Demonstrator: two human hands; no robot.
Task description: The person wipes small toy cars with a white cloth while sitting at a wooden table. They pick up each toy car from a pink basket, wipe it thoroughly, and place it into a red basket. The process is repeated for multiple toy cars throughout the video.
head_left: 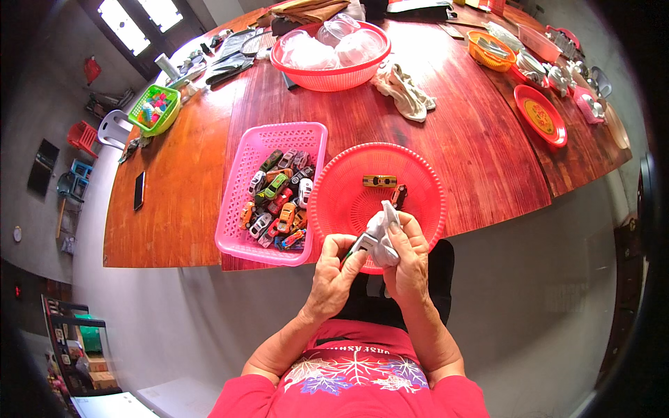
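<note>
My left hand (333,275) grips a small toy car (363,243), light-coloured on the side that shows, above the near rim of a round red basket (334,202). A pale cloth (382,240) is pinched in my right hand (410,261) and pressed against the car, covering part of it. Inside the round basket lie a yellow toy car (380,181) and an orange-and-black toy car (398,196). To its left stands a pink rectangular basket (237,181) with many toy cars heaped in it, among them a green car (277,186).
At the back of the wooden table (481,167) stands a red basket (331,80) of clear plastic containers, beside a crumpled cloth (405,90). A phone (139,190) and a green basket (167,122) of colourful pieces lie left. A red plate (557,132) and an orange basket (491,59) are right.
</note>
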